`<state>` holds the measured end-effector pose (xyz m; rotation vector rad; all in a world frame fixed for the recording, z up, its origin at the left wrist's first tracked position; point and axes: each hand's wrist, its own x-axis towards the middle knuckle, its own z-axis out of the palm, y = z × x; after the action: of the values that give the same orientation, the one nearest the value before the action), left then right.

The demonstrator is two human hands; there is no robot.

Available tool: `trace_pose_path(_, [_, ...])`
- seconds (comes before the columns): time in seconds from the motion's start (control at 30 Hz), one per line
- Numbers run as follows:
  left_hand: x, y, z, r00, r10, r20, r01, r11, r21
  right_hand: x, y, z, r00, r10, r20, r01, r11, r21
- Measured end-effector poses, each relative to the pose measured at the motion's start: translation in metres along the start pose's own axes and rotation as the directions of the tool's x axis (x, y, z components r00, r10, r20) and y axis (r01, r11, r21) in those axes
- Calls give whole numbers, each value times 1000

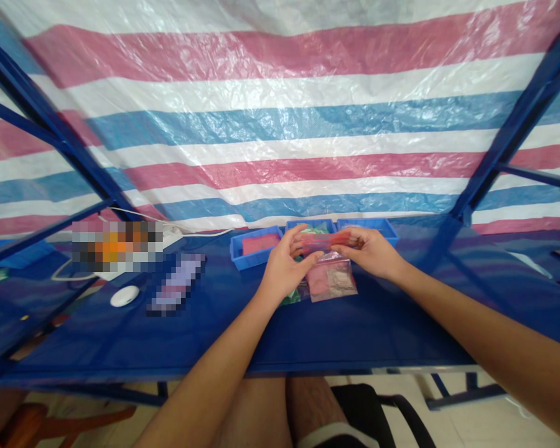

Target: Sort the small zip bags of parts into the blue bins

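Note:
My left hand and my right hand hold a see-through reddish plastic bag by its two ends. The fingers of both hands are bent around its ends, with the bag stretched level between them. It is blurred, and what it contains cannot be made out. Just below it on the table lies a clear zip bag with a pink sheet and a brownish patch inside. A green packet pokes out from beneath my left wrist, partly covered.
Behind my hands stand three blue trays: the left tray holds pink pieces, the middle tray green ones, and the right tray is partly hidden. A white computer mouse and a blurred-out phone-like object lie left on the blue table.

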<state>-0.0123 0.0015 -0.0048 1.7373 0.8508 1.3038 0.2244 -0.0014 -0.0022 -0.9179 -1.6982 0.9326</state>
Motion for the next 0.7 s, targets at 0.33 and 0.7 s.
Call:
trace_pose_path(0.33, [2, -2, -12, 997, -66, 40, 60, 988, 142, -3, -22, -10, 976, -190, 103, 182, 980, 86])
trace_pose_path(0.7, [0, 21, -9, 980, 114, 161, -134, 984, 117, -6, -16, 0, 999, -38, 28, 36, 997, 71])
